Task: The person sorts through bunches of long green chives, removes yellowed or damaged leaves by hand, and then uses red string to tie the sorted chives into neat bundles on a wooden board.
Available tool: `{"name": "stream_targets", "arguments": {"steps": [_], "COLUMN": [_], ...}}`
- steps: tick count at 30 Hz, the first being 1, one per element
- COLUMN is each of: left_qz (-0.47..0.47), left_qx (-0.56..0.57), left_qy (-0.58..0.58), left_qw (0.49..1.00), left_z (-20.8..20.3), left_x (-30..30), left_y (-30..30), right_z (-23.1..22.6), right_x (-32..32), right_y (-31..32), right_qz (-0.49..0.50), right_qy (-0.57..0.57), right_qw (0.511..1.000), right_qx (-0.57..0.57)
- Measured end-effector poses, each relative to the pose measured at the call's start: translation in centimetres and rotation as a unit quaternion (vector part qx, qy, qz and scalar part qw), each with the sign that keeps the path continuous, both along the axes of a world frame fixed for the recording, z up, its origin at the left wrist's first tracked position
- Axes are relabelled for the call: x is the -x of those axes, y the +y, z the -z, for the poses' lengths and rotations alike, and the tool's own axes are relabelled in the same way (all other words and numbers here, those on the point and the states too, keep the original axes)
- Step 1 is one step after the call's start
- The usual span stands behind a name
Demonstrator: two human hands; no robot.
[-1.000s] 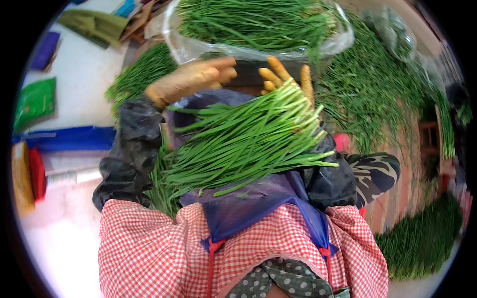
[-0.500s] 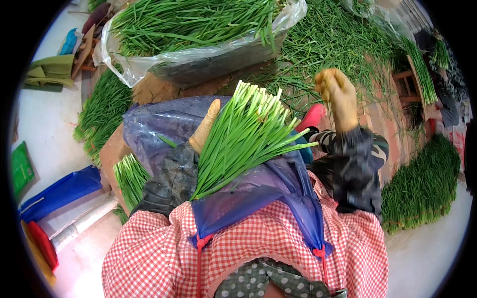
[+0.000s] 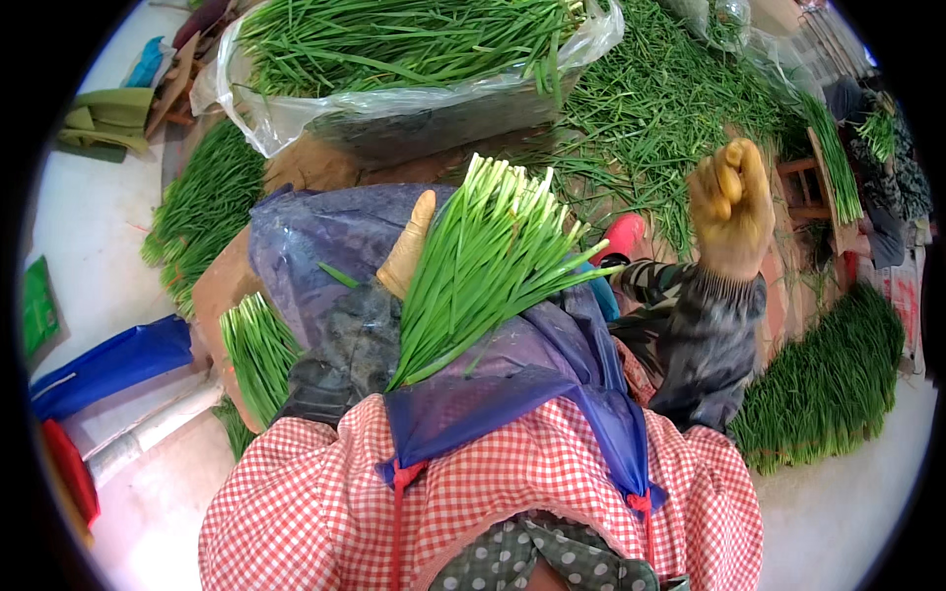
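My gloved left hand (image 3: 402,258) is closed round a thick bunch of garlic chives (image 3: 493,261) over my lap. Its thumb points up along the left side of the bunch. The pale cut ends fan upward, and the green leaves run down toward my chest. My right hand (image 3: 731,202), in a yellowish stained glove, is raised apart from the bunch on the right. Its fingers are curled into a fist, and nothing sticks out of it. A smaller bunch of chives (image 3: 258,355) lies beside my left forearm.
A plastic-lined crate (image 3: 434,113) full of chives stands ahead. Loose leaves (image 3: 670,108) cover the floor beyond my right hand. Stacked chives stand at left (image 3: 207,212) and right (image 3: 828,384). A person (image 3: 892,167) with chives is at the far right. A purple plastic apron (image 3: 315,227) covers my lap.
My right hand has moved to the right and a little nearer, its fist turned. The left hand still holds the bunch in nearly the same place; the view has shifted slightly.
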State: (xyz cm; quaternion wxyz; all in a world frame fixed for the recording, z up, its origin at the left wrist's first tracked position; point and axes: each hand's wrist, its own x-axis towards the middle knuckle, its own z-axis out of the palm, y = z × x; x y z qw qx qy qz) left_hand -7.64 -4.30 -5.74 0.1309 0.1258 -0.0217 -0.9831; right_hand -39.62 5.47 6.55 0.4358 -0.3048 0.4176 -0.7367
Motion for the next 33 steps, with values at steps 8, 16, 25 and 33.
{"name": "stream_targets", "arguments": {"steps": [8, 16, 25, 33], "left_qz": [-0.004, 0.025, 0.006, 0.012], "left_qx": [0.016, 0.169, 0.095, 0.009], "left_qy": [0.025, -0.055, -0.11, -0.087], "left_qw": [1.0, 0.984, 0.989, 0.996], "left_z": [-0.2, -2.5, -0.5, 0.9], "left_x": [-0.1, -1.3, -1.9, -2.6], "left_y": [0.0, 0.1, -0.8, -1.4], "right_z": [1.1, 4.1, 6.0, 5.2], "right_x": [-10.3, -13.7, -13.7, -15.8], "right_y": [0.3, -0.8, -1.2, -1.6], "right_qz": [-0.014, -0.018, -0.067, -0.1], "right_qy": [0.575, 0.626, 0.575, 0.669], "right_qw": [0.808, 0.743, 0.754, 0.734], "right_qx": [-0.13, -0.238, -0.31, -0.066]}}
